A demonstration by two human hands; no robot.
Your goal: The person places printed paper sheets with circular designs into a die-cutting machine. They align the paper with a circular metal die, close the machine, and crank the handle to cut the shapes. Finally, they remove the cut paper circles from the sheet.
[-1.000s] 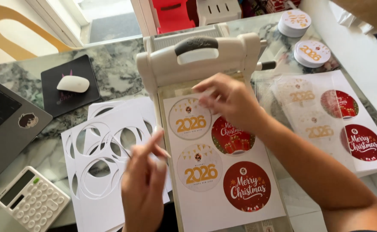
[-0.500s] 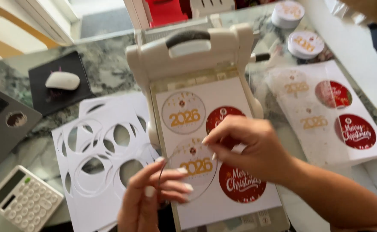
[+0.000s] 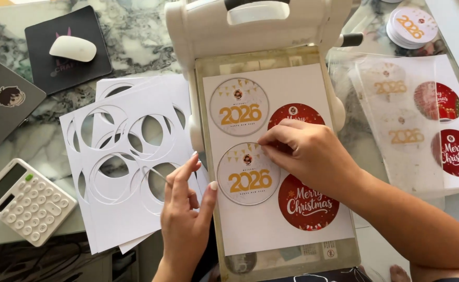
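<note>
A white printed sheet (image 3: 263,230) lies on the clear plate (image 3: 292,258) of a cream die-cutting machine (image 3: 250,28), at the middle of the marble worktop (image 3: 130,36). The sheet carries four round labels: two pale ones with gold numerals stacked on its left side, two red ones with white script on its right side. The right hand (image 3: 313,156) lies over the sheet, covering most of the upper red label (image 3: 294,112); its thumb and forefinger are pinched together at the upper right rim of the lower pale label (image 3: 247,175), and whether that grip holds anything I cannot tell. The left hand (image 3: 185,209) rests at the plate's left edge, thumb tip touching the sheet, fingers loose and released, a thin wire-like ring (image 3: 159,175) against its forefinger.

Just left of the machine lies a fanned stack of white sheets (image 3: 119,156) with circles cut out of them. Further left, a white calculator (image 3: 23,201), a grey laptop corner (image 3: 2,109), and a white mouse (image 3: 72,48) on a black mat (image 3: 67,49). To the right, a second printed sheet (image 3: 451,133) under clear film shows two pale and two red labels, and a small stack of cut pale labels (image 3: 411,26) sits behind it.
</note>
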